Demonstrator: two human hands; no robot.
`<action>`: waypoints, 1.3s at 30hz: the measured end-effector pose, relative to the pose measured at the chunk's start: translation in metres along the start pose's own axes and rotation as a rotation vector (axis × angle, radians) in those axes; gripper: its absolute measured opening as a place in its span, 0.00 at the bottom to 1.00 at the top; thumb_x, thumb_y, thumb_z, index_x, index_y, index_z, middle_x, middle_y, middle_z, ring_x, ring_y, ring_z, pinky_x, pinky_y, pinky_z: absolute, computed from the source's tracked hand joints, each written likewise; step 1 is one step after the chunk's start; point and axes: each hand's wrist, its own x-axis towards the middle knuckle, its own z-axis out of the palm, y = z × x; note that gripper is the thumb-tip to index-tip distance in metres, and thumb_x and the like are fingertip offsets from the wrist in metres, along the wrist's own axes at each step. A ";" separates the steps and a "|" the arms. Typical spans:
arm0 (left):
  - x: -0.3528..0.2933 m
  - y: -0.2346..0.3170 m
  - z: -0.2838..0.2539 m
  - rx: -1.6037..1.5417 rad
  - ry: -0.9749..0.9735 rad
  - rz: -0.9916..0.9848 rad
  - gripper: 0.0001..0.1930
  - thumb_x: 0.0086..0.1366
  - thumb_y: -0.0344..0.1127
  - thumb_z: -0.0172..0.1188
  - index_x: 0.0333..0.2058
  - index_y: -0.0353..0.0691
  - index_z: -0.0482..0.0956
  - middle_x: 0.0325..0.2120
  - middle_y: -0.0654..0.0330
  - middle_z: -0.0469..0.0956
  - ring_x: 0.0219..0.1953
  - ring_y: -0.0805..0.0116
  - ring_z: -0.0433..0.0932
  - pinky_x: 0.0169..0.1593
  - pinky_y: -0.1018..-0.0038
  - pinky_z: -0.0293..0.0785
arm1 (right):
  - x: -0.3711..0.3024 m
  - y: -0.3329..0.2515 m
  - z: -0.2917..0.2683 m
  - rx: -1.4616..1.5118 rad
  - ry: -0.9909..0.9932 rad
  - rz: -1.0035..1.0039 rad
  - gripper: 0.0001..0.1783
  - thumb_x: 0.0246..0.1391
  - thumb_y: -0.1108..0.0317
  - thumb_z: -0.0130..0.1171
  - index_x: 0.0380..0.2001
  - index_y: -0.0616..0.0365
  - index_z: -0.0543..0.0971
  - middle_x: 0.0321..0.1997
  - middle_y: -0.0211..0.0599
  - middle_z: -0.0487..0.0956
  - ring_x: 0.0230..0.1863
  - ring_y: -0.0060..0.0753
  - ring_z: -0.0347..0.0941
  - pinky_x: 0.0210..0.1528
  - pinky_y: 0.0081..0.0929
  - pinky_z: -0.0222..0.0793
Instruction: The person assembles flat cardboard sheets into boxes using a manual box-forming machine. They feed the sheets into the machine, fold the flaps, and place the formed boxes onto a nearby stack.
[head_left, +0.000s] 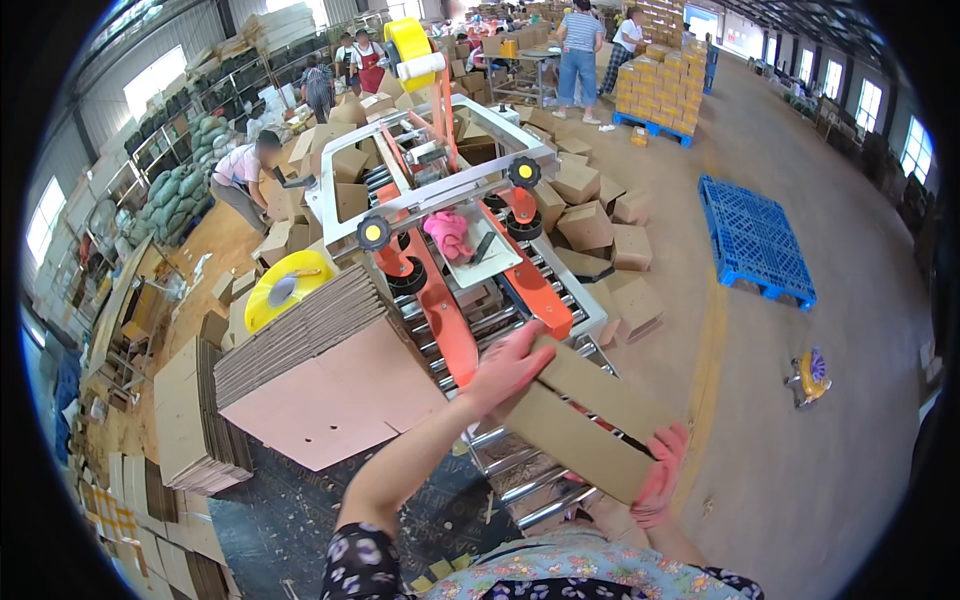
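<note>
- The brown carton [570, 430] is at the near end of the roller conveyor [533, 485], above the metal rollers; I cannot tell whether its bottom touches them.
- The left grip [505, 372] holds its far end, with fingers over the top edge; the right grip [660, 475] holds the near end. Both are gripping the carton.
- I judge that the step in hand is bringing the carton, flaps folded down, to the sealing machine.
- The next move seems to call for closing the gap and pushing it straight between the orange side plates [445, 330].
- The carton is a long, matte cardboard block; through its narrow slit, red and dark contents [578, 407] show.
- Beyond, the rollers are smooth, shiny cylinders, and a soft, crumpled pink cloth [449, 235] lies on a pale tray [490, 265].
- To the left, flattened cartons [320, 400] make a stack with ridged edges; a glossy yellow tape roll [262, 300] is just behind.
- Far right, a blue lattice pallet [757, 240] lies on the floor.
</note>
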 end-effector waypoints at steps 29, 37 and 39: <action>-0.287 -0.103 -0.251 0.854 0.650 -0.732 0.22 0.55 0.53 0.64 0.40 0.41 0.79 0.29 0.49 0.79 0.34 0.49 0.79 0.37 0.58 0.74 | 0.092 -0.182 0.218 0.999 -0.921 -0.755 0.10 0.34 0.64 0.58 0.16 0.57 0.68 0.23 0.38 0.68 0.33 0.45 0.68 0.49 0.41 0.65; -0.286 0.041 -0.068 0.826 0.167 0.057 0.08 0.62 0.39 0.58 0.26 0.45 0.73 0.22 0.58 0.75 0.24 0.57 0.75 0.31 0.58 0.70 | 0.099 -0.188 0.134 0.771 -2.409 0.288 0.17 0.60 0.62 0.51 0.22 0.63 0.74 0.27 0.39 0.76 0.31 0.47 0.72 0.35 0.39 0.66; -0.299 0.056 -0.083 0.770 0.082 0.142 0.07 0.62 0.37 0.58 0.35 0.42 0.76 0.31 0.52 0.77 0.35 0.54 0.76 0.39 0.59 0.72 | 0.080 -0.188 0.134 0.700 -2.071 -0.233 0.14 0.60 0.61 0.51 0.27 0.62 0.74 0.33 0.41 0.77 0.35 0.46 0.73 0.38 0.40 0.67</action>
